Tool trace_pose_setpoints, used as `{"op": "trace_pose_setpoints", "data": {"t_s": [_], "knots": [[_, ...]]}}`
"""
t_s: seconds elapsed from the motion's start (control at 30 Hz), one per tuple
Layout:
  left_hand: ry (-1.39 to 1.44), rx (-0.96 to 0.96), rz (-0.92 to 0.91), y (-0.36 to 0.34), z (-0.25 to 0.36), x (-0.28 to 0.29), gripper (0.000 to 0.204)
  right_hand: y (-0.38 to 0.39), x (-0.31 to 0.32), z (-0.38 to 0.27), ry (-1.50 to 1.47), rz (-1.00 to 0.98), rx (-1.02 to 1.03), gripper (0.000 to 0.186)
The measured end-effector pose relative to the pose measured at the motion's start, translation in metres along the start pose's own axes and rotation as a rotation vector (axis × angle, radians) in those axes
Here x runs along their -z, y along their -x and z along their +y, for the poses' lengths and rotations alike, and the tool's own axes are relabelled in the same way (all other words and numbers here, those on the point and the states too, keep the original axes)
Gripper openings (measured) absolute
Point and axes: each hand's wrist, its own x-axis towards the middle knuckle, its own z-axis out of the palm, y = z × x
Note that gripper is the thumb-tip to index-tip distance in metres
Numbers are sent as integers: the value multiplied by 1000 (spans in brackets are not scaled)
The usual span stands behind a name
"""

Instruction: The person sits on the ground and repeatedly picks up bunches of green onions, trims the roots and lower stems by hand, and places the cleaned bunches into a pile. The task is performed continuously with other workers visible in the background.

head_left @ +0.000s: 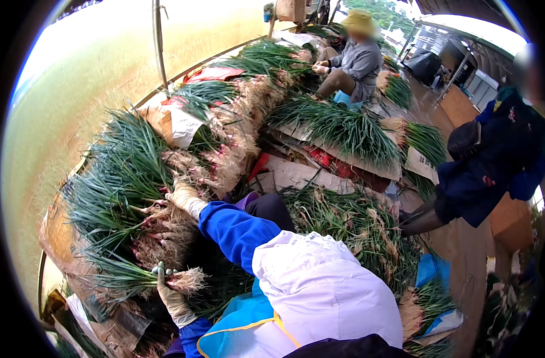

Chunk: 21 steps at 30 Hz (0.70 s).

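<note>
Head view: a small bundle [142, 277] of green-leaved, red-based onions is at the near end of the big heap [123, 191] of the same plants, gripped in your gloved left hand [173, 300], whose fingers wrap the stems just behind the pale roots. Your gloved right hand [186, 197] rests against the roots on the heap's inner side; whether it grasps any stems, I cannot tell.

For a good hold, make your left grip snug but gentle on the firm stem bases; the long leaves would probably crease first. Let the root ends sit level with one another. With your right hand, favour the bases too, since those matted roots look likely to snag their neighbours.

Few true containers show. Brown cardboard [60, 224] lies along the heap's outer edge, more like bedding than a box. Well to the right of the heap, a blue sheet [432, 271] lies against another bundle [430, 304]. Farther across from the heap, a standing person [499, 155] wears a dark shoulder bag [465, 140]; its contents are hidden. Past the heap's far end, a tan box-like thing [290, 10] shows nothing of its inside.
</note>
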Motion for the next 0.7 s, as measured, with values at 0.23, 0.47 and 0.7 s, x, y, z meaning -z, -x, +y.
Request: {"op": "trace_pose_setpoints", "data": {"t_s": [0.23,0.47,0.7], "knots": [[-98,3,82,-6,9,8,16,2,9,-31,-481,-95,37,24],[-195,49,124,-13,-29,10,19,94,-13,17,-1599,-713,-144,23],[-327,195,290,-7,-20,6,16,131,-68,29,-194,-310,636,22]]}}
